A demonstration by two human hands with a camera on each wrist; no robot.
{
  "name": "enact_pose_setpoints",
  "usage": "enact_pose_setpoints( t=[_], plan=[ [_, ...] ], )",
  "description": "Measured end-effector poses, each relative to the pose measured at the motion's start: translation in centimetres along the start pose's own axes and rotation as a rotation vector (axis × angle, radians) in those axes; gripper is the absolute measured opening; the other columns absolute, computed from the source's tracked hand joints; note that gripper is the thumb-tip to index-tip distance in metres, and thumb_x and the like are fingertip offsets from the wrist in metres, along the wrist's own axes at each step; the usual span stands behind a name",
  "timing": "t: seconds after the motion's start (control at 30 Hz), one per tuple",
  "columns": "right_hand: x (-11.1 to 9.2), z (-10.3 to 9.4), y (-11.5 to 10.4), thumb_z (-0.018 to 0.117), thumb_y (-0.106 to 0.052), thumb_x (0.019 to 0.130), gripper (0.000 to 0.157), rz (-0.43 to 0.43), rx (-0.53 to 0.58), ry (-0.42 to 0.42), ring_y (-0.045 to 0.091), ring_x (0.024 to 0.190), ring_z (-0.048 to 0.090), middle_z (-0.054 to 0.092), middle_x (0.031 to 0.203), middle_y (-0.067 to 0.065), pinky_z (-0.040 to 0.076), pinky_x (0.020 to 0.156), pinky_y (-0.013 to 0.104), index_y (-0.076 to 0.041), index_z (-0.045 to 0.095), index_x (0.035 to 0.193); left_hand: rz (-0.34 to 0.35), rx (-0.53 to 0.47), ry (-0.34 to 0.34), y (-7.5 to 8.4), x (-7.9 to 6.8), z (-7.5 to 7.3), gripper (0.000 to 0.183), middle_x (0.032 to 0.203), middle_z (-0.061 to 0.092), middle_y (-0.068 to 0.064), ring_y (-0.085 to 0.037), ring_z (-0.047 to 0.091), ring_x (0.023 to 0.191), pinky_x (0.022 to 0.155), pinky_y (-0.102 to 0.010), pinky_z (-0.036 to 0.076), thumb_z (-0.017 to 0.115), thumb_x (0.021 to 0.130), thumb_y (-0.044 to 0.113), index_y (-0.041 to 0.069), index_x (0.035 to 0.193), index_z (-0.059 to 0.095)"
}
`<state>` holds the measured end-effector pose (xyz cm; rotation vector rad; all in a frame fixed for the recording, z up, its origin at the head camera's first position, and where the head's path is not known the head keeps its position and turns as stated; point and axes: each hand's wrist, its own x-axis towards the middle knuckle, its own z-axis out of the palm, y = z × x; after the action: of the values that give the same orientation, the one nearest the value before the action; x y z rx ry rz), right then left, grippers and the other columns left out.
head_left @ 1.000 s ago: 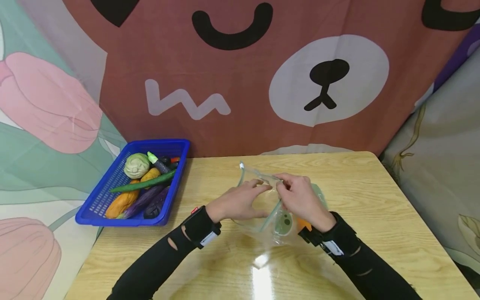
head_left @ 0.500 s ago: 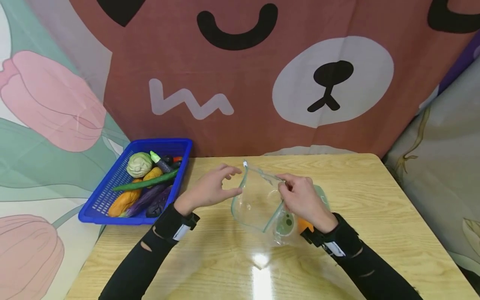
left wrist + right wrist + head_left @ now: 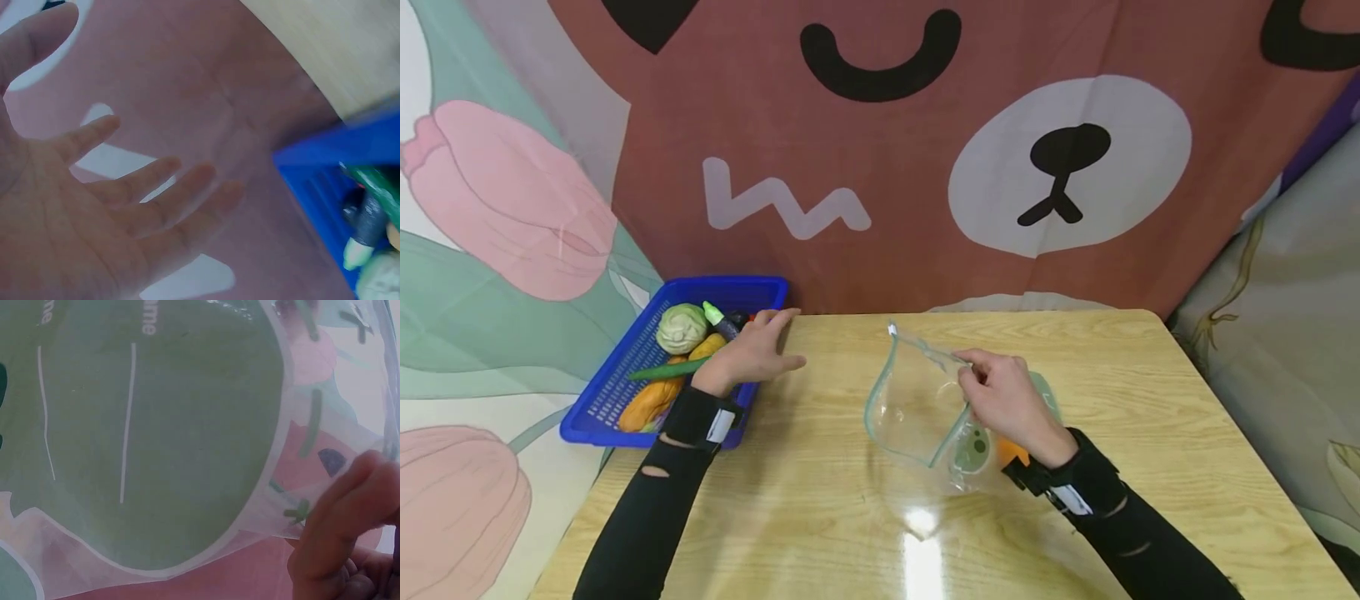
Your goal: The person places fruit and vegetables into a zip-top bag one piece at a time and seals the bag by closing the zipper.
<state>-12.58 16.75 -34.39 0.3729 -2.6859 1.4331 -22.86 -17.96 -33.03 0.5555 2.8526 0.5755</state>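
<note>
A clear zip bag [image 3: 910, 408] with a green-edged mouth stands open on the table, printed with green and orange shapes. My right hand [image 3: 1011, 404] pinches the bag's upper edge between thumb and curled fingers. The right wrist view shows the bag's large green print close up, beside the curled right hand [image 3: 344, 531]. My left hand [image 3: 748, 358] is over the right side of a blue basket [image 3: 568, 421], fingers spread and holding nothing. In the left wrist view, that hand [image 3: 119, 219] shows its open palm. It partly hides the basket's vegetables.
The basket holds a pale green cabbage [image 3: 682, 328], a long green cucumber [image 3: 666, 369], yellow-orange vegetables [image 3: 651, 404] and a dark eggplant with a green tip [image 3: 718, 321]. The wooden table [image 3: 820, 517] meets a printed cloth [image 3: 887, 275] at the back.
My left hand has left the bag's mouth and moved left to the basket. The right hand keeps its pinch on the bag, whose mouth now stands wide.
</note>
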Motion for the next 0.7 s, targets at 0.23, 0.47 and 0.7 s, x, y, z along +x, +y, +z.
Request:
enact_pose_setpoints(
  t=[0.23, 0.47, 0.7],
  plan=[
    [-0.1, -0.2, 0.0, 0.048, -0.010, 0.096, 0.031, -0.008, 0.000, 0.009, 0.021, 0.036, 0.044, 0.049, 0.052, 0.004, 0.031, 0.034, 0.028, -0.003, 0.061, 0.123, -0.084, 0.043, 0.027, -3.5, 0.3, -1.3, 0.086, 0.144, 0.018, -0.035, -0.058, 0.020, 0.127, 0.096, -0.066, 0.027, 0.068, 0.084, 0.039, 0.004, 0.148, 0.023],
    [-0.1, -0.3, 0.0, 0.048, -0.009, 0.095, 0.032, -0.017, -0.015, 0.017, 0.020, 0.036, 0.043, 0.050, 0.053, 0.003, 0.030, 0.035, 0.028, -0.003, 0.060, 0.124, -0.158, 0.078, 0.049, -7.2, 0.0, -1.7, 0.077, 0.137, 0.027, -0.038, -0.058, 0.028, 0.121, 0.095, -0.066, 0.028, 0.068, 0.083, 0.033, -0.001, 0.142, 0.031],
    [-0.5, -0.2, 0.2, 0.048, -0.008, 0.095, 0.032, -0.005, -0.026, 0.005, 0.019, 0.037, 0.044, 0.048, 0.052, 0.002, 0.030, 0.035, 0.028, -0.003, 0.060, 0.124, -0.163, 0.149, 0.012, -9.9, 0.2, -1.2, 0.077, 0.132, 0.034, -0.039, -0.061, 0.031, 0.117, 0.093, -0.068, 0.026, 0.072, 0.077, 0.022, -0.005, 0.138, 0.034]
  ],
)
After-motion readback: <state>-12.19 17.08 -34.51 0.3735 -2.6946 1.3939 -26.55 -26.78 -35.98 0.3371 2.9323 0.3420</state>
